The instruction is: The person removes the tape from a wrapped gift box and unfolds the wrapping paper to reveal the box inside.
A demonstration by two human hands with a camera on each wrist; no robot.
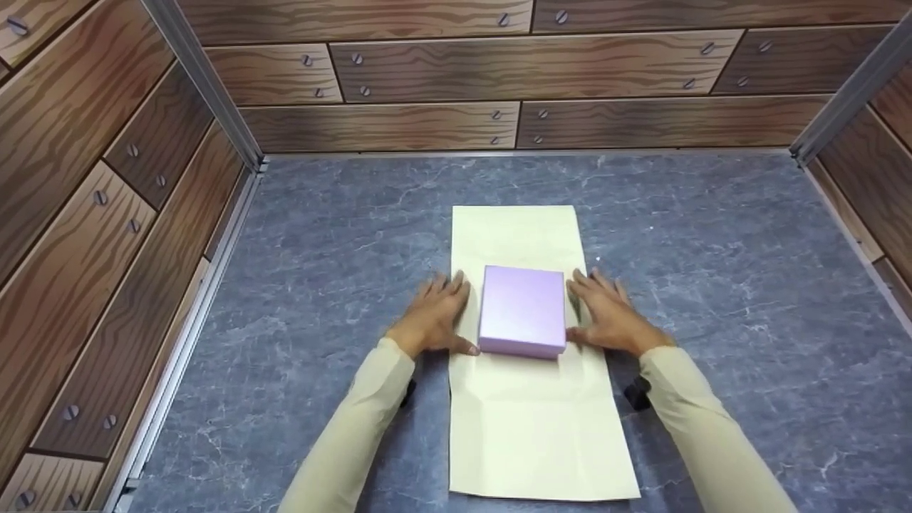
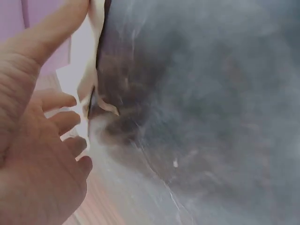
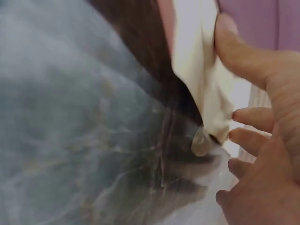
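Note:
A lilac box (image 1: 522, 305) sits on a long sheet of cream paper (image 1: 531, 442) that shows fold creases. My left hand (image 1: 436, 313) is at the box's left side, thumb near its front corner and fingers spread over the paper's left edge. On the other side, my right hand (image 1: 605, 313) has its thumb and fingertips close to or against the box; exact contact is hard to tell. In the left wrist view the fingers (image 2: 63, 121) are loosely extended by the paper edge (image 2: 85, 61). The right wrist view has the thumb (image 3: 234, 44) beside the lilac box (image 3: 255, 21).
Blue-grey marbled tabletop (image 1: 342, 249) surrounds the paper. Wood-patterned panels (image 1: 427, 71) enclose the back and both sides, with a metal rail (image 1: 192, 342) along the left edge. A dark object (image 1: 638, 393) shows beneath the right wrist.

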